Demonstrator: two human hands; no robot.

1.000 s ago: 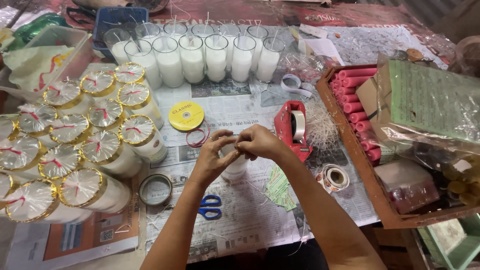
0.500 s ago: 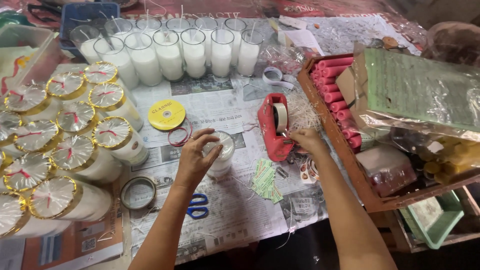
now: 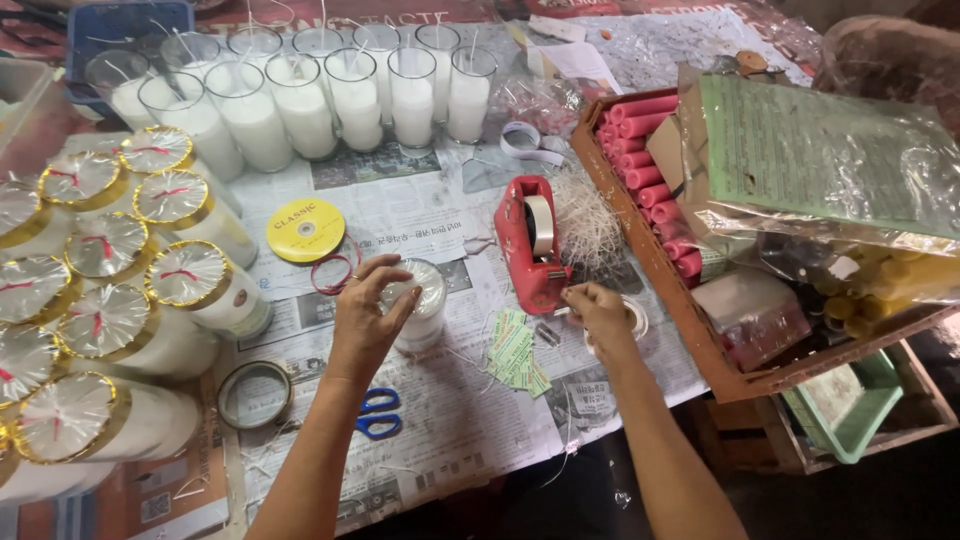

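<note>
Head view
Left hand (image 3: pixel 368 318): fingers curled down over the top of a glass candle (image 3: pixel 418 305), gripping its clear wrap.
Right hand (image 3: pixel 600 312): fingertips pinched together just below the red tape dispenser (image 3: pixel 530 243), seemingly on a tape end; too small to be sure.
Candle place: mid-desk, on newspaper (image 3: pixel 450 420), left of the dispenser.
Nearby: yellow ribbon spool (image 3: pixel 305 229), blue scissors (image 3: pixel 375 413), green labels (image 3: pixel 515 352).
Left edge: wrapped candles with gold rims (image 3: pixel 185 275).
Far edge: unwrapped candles (image 3: pixel 330 95).
Right edge: crate of pink rolls (image 3: pixel 640 160).
Step, judged: sealing the wrap.
Next move calls for: tape carried across while the wrap is held gathered.
</note>
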